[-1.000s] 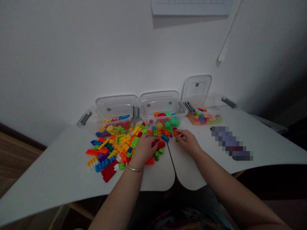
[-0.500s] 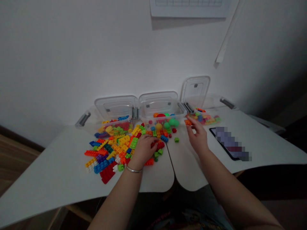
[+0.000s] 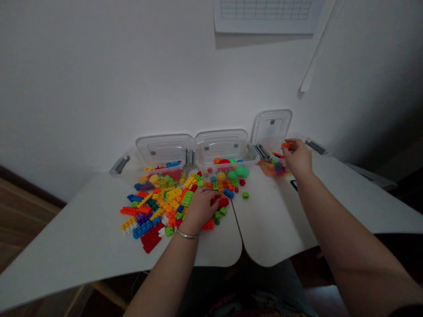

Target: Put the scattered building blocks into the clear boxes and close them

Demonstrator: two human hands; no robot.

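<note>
My left hand [image 3: 202, 206] rests at the right side of a pile of colourful toy building bricks [image 3: 170, 196]. Its fingers are loosely spread, thumb apart, reaching over red building bricks [image 3: 224, 201]; whether they touch these is unclear. My right hand [image 3: 300, 157] pinches a small orange building brick [image 3: 286, 145] between thumb and fingers. That brick is above the right-hand clear plastic box [image 3: 269, 171], which has mixed small coloured pieces inside and its lid [image 3: 272, 125] raised against the wall. A blue brick [image 3: 228, 193] and a lime-green brick [image 3: 245, 195] lie apart to the right of my left hand.
A left clear box [image 3: 132, 176] holds mixed pieces, and the middle clear box [image 3: 254, 157] holds round coloured pieces. Their lids lean on the wall. A phone [image 3: 294, 185] is mostly hidden behind my right forearm. A gap [image 3: 238, 226] splits the white tabletop [image 3: 264, 229].
My right hand has moved right and away from me, carrying the orange brick from beside the right box to above it. My left hand stays at the red bricks. The view has shifted slightly.
</note>
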